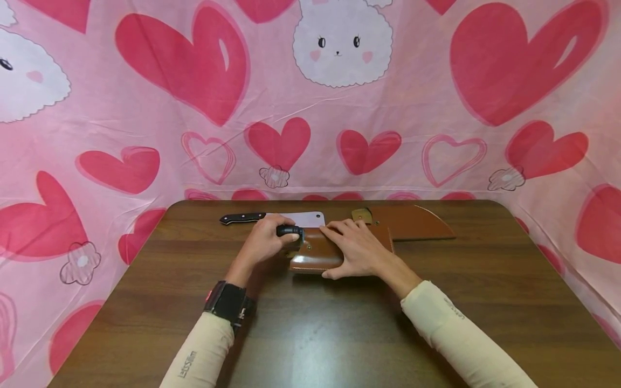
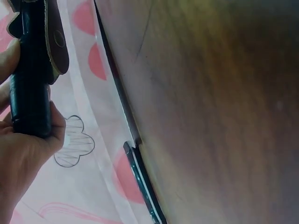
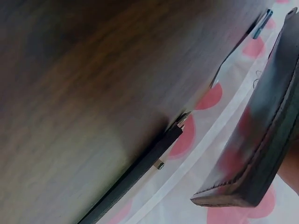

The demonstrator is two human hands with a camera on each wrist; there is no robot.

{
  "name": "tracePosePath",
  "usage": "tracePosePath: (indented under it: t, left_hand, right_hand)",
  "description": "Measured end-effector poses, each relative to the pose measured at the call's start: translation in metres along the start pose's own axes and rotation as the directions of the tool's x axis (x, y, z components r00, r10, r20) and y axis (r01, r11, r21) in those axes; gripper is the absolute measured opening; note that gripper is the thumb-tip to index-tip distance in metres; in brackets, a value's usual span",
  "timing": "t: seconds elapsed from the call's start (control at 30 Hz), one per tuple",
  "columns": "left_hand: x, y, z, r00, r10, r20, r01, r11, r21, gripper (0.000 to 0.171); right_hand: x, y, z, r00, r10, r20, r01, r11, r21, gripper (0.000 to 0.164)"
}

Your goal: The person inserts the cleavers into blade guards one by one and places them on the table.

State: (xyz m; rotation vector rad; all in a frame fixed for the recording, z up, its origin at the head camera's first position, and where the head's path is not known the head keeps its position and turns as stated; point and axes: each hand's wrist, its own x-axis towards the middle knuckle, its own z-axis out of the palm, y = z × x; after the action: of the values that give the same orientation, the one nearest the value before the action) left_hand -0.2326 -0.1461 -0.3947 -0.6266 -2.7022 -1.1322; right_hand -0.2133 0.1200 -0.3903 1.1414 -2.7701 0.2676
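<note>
My left hand [image 1: 264, 240] grips a thick black knife handle [image 1: 288, 230], which juts out of the left end of a brown leather sheath [image 1: 315, 253]. The blade itself is hidden inside. Around the sheath's body, my right hand [image 1: 361, 248] holds it with the thumb on the near edge and fingers over the far side. In the left wrist view, a leather strap [image 2: 56, 42] with a round snap hangs beside the handle. The right wrist view shows the held sheath [image 3: 261, 135] raised off the table, its stitched edge visible.
Behind my hands a cleaver [image 1: 310, 218] lies flat, black handle [image 1: 242, 217] pointing left. A second brown leather sheath [image 1: 417, 222] lies at the back right, with a tan strap [image 1: 361, 216] at its left end. A pink heart-patterned cloth [image 1: 310, 102] surrounds the wooden table [image 1: 310, 334].
</note>
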Motion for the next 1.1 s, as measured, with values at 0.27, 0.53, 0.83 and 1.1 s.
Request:
tracePosePath:
  t: [0.27,0.53,0.83,1.1]
  left_hand:
    - [0.0,-0.001,0.006,0.998,-0.058,0.032,0.06,0.997,-0.041,0.022]
    - [0.003,-0.003,0.011,0.983,-0.171,0.069,0.174,0.984,-0.044,0.022]
    - [0.004,-0.008,0.012,0.963,-0.246,0.115,0.252,0.967,-0.044,0.022]
    - [0.005,-0.011,0.012,0.956,-0.257,0.141,0.265,0.963,-0.048,0.022]
  right_hand:
    - [-0.001,0.002,0.007,0.999,0.02,0.037,-0.021,0.999,0.028,0.105]
    - [0.0,0.003,0.011,0.995,0.034,0.093,-0.034,0.999,0.006,0.104]
    - [0.001,0.001,0.017,0.987,0.045,0.152,-0.048,0.999,0.015,0.105]
    - [0.003,0.0,0.019,0.982,0.06,0.178,-0.065,0.998,0.023,0.105]
